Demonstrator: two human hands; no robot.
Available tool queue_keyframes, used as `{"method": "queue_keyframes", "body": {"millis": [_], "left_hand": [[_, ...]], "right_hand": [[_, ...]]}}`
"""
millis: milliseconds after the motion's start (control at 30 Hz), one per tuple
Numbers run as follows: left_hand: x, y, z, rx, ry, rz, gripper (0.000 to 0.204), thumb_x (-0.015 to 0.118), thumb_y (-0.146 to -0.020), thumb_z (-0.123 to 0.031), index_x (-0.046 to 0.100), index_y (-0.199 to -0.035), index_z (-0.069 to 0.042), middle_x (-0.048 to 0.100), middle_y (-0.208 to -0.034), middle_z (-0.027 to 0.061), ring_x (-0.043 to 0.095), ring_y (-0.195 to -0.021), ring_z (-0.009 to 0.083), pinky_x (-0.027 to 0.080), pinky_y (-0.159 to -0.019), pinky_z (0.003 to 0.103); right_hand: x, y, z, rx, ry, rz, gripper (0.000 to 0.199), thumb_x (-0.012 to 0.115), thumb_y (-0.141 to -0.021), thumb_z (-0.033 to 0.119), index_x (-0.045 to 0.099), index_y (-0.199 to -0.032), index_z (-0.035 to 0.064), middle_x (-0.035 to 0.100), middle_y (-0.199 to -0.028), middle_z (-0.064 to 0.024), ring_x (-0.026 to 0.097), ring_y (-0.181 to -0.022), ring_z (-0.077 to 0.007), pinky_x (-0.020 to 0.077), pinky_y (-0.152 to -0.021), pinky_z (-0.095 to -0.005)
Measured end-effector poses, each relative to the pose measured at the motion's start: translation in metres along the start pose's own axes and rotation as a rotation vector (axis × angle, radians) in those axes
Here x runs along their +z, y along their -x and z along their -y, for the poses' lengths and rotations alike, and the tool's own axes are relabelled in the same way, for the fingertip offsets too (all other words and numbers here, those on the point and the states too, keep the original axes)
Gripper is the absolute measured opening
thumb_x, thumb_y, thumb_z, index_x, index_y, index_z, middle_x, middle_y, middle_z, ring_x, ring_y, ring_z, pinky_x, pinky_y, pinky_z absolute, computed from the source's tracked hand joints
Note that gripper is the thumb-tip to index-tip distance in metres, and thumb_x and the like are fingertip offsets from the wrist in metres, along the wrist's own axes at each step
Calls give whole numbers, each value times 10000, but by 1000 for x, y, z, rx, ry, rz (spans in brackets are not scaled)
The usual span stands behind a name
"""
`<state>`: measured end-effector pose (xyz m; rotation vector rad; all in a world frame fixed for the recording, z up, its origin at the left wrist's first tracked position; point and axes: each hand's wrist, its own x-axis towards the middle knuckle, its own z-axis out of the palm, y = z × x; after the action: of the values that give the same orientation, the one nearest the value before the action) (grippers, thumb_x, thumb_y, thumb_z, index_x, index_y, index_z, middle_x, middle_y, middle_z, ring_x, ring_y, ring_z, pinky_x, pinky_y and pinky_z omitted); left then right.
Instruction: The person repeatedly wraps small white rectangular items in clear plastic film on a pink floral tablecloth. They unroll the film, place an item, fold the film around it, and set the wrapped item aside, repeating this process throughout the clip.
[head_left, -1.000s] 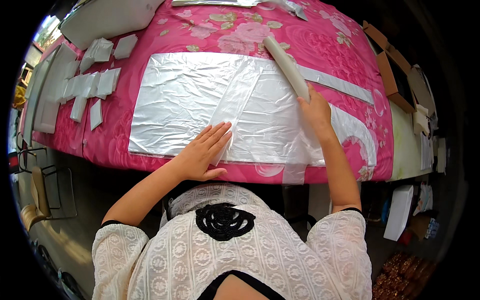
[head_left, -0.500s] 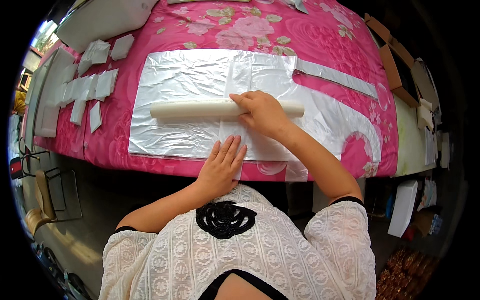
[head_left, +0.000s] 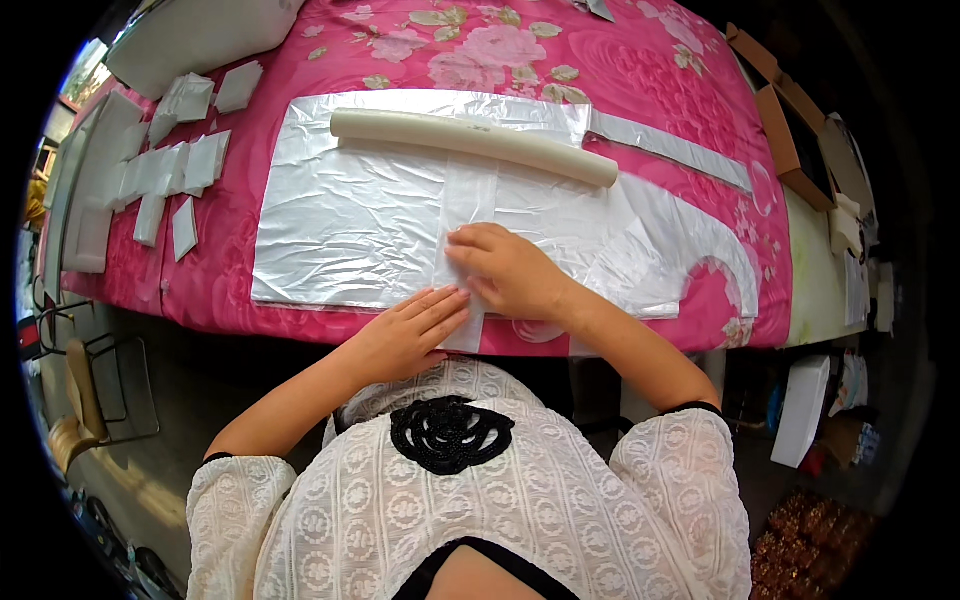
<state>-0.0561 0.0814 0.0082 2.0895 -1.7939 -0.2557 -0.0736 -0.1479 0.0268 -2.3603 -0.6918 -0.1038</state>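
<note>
A stack of white plastic vest-style bags (head_left: pixel 340 220) lies flat, its handle cut-outs to the right. A narrow translucent plastic strip (head_left: pixel 468 195) crosses it from back to front. Toward the far side a long off-white tube (head_left: pixel 480 140) rests on the stack, slanting down to the right, with neither hand on it. My left hand (head_left: pixel 415 325) lies open at the stack's front edge, its fingertips by the strip. Close beside them, my right hand (head_left: pixel 515 275) is over the strip, thumb and slightly bent fingers apart. What lies under its palm is hidden.
A pink floral cloth (head_left: pixel 330 60) covers the table. Several small folded white packets (head_left: pixel 175 170) lie at the left, near a white box (head_left: pixel 195 40) and a pale tray (head_left: pixel 95 190). Open brown cardboard boxes (head_left: pixel 795 140) stand along the right edge. A chair (head_left: pixel 90 390) is at the lower left.
My right hand has let go of the tube and drawn back toward me. The tube now lies farther away and at a slant. My left hand has shifted slightly left.
</note>
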Motion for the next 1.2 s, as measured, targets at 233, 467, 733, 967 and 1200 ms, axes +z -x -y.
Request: {"method": "queue_keyframes", "body": {"millis": [233, 467, 733, 967, 1200], "left_hand": [[-15, -1, 18, 164, -19, 1, 475, 608, -774, -142, 500, -1215, 0, 418, -1357, 140, 394, -1268, 267, 377, -1024, 362], [-32, -7, 18, 274, -177, -34, 306, 551, -791, -87, 564, -1088, -14, 490, -1295, 115, 487, -1181, 249, 386, -1008, 425], [-22, -8, 4, 26, 147, -344, 201, 605, -725, 8, 591, -919, -44, 645, -1062, 88, 643, -908, 216, 500, -849, 376], [-40, -17, 8, -142, 599, -307, 364, 672, -771, -127, 560, -1099, -15, 630, -1094, 139, 617, -987, 264, 475, -873, 350], [-32, -24, 38, -86, 92, -174, 777, 754, -664, -193, 379, -1323, -20, 459, -1312, 175, 437, -1232, 290, 336, -1041, 429]], "right_hand": [[5, 3, 10, 70, 109, -51, 390, 560, -722, -9, 557, -1112, -20, 538, -1188, -144, 508, -1112, -305, 427, -945, -366], [10, 7, 2, 76, 132, -103, 388, 552, -721, -9, 561, -1108, -19, 537, -1196, -139, 510, -1109, -305, 429, -944, -362], [8, 8, 2, 72, 71, -101, 432, 535, -684, -66, 569, -1111, -7, 536, -1202, -137, 496, -1127, -311, 424, -949, -365], [9, 10, -3, 98, 30, -162, 400, 551, -693, -68, 600, -1078, 25, 580, -1139, -109, 528, -1060, -296, 453, -892, -357], [17, 11, -5, 122, -3, -270, 323, 639, -721, 50, 628, -1044, 46, 616, -1082, -87, 550, -989, -281, 467, -846, -347]]}}
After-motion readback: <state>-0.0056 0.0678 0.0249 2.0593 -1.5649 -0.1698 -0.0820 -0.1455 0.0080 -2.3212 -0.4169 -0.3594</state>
